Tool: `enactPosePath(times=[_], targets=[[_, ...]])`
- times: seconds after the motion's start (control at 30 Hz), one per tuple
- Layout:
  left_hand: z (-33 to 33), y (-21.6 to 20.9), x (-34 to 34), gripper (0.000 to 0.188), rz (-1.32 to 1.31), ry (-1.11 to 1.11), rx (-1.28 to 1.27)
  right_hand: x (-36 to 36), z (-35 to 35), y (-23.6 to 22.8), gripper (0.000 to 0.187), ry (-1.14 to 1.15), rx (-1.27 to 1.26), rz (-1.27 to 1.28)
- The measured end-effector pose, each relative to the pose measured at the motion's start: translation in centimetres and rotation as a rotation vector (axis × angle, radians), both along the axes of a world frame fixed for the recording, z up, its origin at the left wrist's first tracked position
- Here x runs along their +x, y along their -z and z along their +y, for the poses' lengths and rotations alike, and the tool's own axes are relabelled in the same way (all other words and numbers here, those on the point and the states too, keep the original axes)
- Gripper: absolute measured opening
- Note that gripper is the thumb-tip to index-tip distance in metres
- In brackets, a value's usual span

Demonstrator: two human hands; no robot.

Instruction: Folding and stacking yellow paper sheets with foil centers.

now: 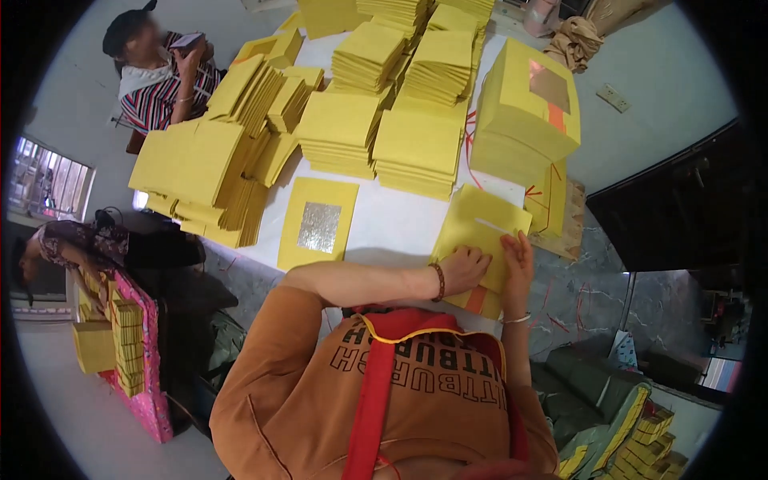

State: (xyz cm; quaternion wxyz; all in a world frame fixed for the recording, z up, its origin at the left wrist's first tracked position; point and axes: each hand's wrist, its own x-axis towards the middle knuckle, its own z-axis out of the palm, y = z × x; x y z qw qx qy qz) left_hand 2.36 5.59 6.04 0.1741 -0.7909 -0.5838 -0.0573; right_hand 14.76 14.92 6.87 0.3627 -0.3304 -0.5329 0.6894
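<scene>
A thin stack of yellow paper sheets lies at the near right of the table, a pale strip across its upper part and an orange band near its lower end. My left hand, with a beaded bracelet at the wrist, rests on the stack with its fingers curled under; whatever they hold is hidden. Along the stack's right edge, my right hand has its fingertips closed on the paper's edge. To the left lies a yellow sheet with a silver foil rectangle.
Piles of yellow paper cover the white table beyond. A tall tied stack stands at the right. One person sits at the far left; another works at a pink-edged table. A dark door is at right.
</scene>
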Motion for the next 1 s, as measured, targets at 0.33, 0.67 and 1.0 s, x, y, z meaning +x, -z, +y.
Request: enactPosePath(times=[0.33, 0.67, 1.0], targets=[[-0.3, 0.0, 0.0, 0.027, 0.052, 0.020, 0.082, 2.5, 1.0, -1.8, 0.036, 0.122, -0.079, 0.005], [0.1, -1.2, -2.1, 0.026, -0.222, 0.123, 0.059, 3.2, 1.1, -2.2, 0.031, 0.267, -0.048, 0.011], [-2.4, -9.1, -5.5, 0.043, -0.298, 0.185, 0.149, 3.0, 0.6, -2.0, 0.037, 0.144, -0.147, 0.059]])
